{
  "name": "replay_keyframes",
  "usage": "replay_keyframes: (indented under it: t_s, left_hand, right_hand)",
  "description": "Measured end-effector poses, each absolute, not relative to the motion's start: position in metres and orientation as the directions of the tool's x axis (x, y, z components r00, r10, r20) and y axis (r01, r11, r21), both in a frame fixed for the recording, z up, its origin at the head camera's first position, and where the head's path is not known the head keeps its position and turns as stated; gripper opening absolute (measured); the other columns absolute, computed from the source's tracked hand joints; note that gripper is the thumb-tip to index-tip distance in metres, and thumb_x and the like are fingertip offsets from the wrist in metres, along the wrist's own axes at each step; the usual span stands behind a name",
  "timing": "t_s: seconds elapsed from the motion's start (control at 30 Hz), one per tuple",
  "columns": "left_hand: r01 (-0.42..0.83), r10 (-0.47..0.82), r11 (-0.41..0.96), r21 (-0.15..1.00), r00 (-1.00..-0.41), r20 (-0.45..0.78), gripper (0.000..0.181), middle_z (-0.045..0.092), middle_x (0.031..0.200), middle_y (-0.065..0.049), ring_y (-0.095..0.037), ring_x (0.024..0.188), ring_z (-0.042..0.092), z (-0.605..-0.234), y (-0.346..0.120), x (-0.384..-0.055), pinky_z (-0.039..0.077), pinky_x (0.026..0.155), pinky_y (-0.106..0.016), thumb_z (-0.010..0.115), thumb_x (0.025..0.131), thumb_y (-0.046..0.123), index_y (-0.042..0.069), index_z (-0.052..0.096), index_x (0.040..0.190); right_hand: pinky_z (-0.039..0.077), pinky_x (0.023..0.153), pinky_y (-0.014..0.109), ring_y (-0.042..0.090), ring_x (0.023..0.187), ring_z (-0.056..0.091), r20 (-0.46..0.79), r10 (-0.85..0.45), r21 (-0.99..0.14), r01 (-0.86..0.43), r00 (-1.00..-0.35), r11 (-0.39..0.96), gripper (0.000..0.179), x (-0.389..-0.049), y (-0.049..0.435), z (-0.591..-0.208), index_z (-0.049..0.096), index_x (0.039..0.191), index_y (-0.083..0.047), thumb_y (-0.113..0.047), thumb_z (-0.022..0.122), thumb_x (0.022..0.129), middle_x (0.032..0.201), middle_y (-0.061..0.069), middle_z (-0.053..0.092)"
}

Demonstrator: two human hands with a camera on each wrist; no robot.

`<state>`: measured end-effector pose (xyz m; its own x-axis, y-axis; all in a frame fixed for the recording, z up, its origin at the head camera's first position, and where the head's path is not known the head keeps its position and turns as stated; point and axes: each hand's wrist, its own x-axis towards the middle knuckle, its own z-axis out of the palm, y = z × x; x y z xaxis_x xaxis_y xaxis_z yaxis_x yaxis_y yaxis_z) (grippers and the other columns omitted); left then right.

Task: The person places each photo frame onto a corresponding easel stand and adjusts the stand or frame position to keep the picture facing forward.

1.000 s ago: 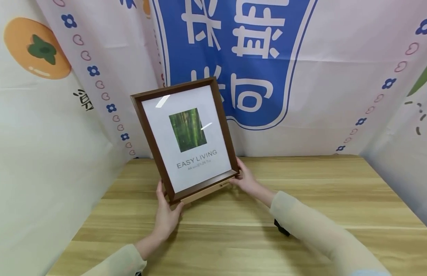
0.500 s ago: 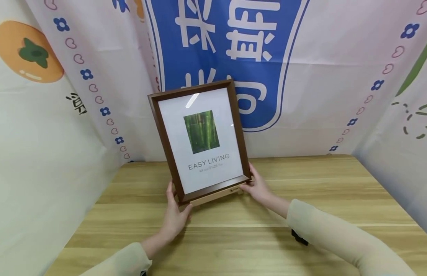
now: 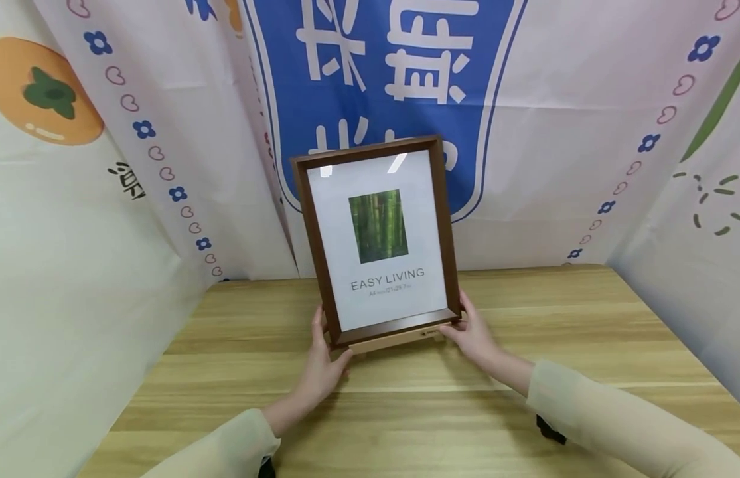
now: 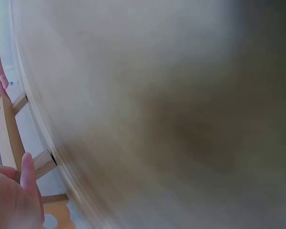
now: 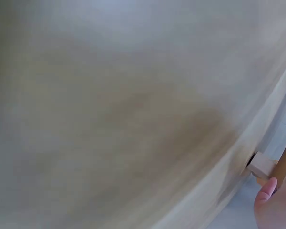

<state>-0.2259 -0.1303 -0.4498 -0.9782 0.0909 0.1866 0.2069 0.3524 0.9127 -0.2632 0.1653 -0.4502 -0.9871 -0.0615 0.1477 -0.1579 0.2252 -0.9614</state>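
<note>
A brown picture frame (image 3: 378,309) with a glossy front leans back on a small wooden easel (image 3: 399,339). Inside it shows a green bamboo picture above the words "EASY LIVING". My left hand (image 3: 318,373) grips the lower left corner, its thumb on the easel's front ledge. At the lower right corner my right hand (image 3: 480,343) holds on likewise, thumb against the ledge. The left wrist view shows the ledge (image 4: 10,136) and a leg (image 4: 44,163) close to the tabletop. In the right wrist view, my thumb is beside the ledge near a wooden foot (image 5: 261,165).
The wood-grain table (image 3: 417,418) runs back to a printed cloth wall (image 3: 543,199) with a large blue panel. More cloth hangs along the left side (image 3: 65,265) and the right side. Both forearms wear pale sleeves (image 3: 608,411).
Both hands have carried the picture frame and easel rightward along the table. The frame leans less to the side than before. The head view has shifted slightly.
</note>
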Motion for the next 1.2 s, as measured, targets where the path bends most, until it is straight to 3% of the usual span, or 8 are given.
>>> replay_keyframes:
  t_s: [0.2, 0.33, 0.43, 0.73, 1.2]
  left_hand:
    - [0.191, 0.144, 0.352, 0.916, -0.978, 0.148, 0.105, 0.016, 0.149, -0.035, -0.053, 0.107, 0.051, -0.448, -0.120, -0.233, 0.057, 0.052, -0.036, 0.062, 0.089, -0.009, 0.030, -0.011, 0.154]
    - [0.192, 0.178, 0.354, 0.915, -0.975, 0.135, 0.106, 0.020, 0.148, -0.032, -0.042, 0.081, 0.061, -0.447, -0.114, -0.239, 0.057, 0.051, -0.037, 0.062, 0.090, -0.007, 0.037, -0.011, 0.153]
    - [0.197, 0.210, 0.344, 0.918, -0.969, 0.129, 0.108, 0.023, 0.147, -0.031, -0.034, 0.065, 0.060, -0.446, -0.110, -0.244, 0.057, 0.051, -0.038, 0.062, 0.090, -0.008, 0.041, -0.013, 0.152]
    - [0.195, 0.257, 0.333, 0.922, -0.960, 0.111, 0.108, 0.021, 0.149, -0.029, -0.033, 0.060, 0.061, -0.446, -0.102, -0.252, 0.057, 0.052, -0.041, 0.059, 0.092, -0.008, 0.046, -0.015, 0.150]
    - [0.179, 0.246, 0.306, 0.935, -0.964, 0.104, 0.110, 0.014, 0.153, -0.028, -0.032, 0.058, 0.061, -0.447, -0.096, -0.255, 0.057, 0.052, -0.043, 0.058, 0.091, -0.011, 0.047, -0.015, 0.150]
  right_hand:
    - [0.054, 0.086, 0.030, 0.051, 0.110, 0.054, 0.126, -0.022, -0.960, -0.128, -0.992, 0.251, 0.095, -0.250, 0.179, -0.449, 0.004, 0.156, -0.005, 0.013, 0.064, 0.085, 0.145, 0.033, 0.028]
    - [0.052, 0.090, 0.032, 0.050, 0.118, 0.049, 0.084, 0.005, -0.959, -0.079, -0.996, 0.272, 0.094, -0.241, 0.186, -0.447, 0.000, 0.156, -0.005, 0.006, 0.065, 0.088, 0.149, 0.032, 0.022]
    - [0.051, 0.091, 0.032, 0.048, 0.121, 0.048, 0.054, 0.024, -0.959, -0.045, -0.998, 0.279, 0.094, -0.235, 0.191, -0.446, -0.003, 0.156, -0.006, 0.003, 0.064, 0.090, 0.151, 0.031, 0.019]
    - [0.054, 0.085, 0.025, 0.051, 0.117, 0.050, 0.080, 0.073, -0.964, -0.059, -0.994, 0.258, 0.092, -0.230, 0.197, -0.447, 0.001, 0.156, -0.007, 0.009, 0.062, 0.089, 0.148, 0.032, 0.023]
    - [0.054, 0.085, 0.028, 0.051, 0.116, 0.050, 0.091, 0.068, -0.962, -0.070, -0.993, 0.265, 0.093, -0.230, 0.201, -0.447, 0.000, 0.156, -0.008, 0.010, 0.062, 0.089, 0.149, 0.032, 0.022]
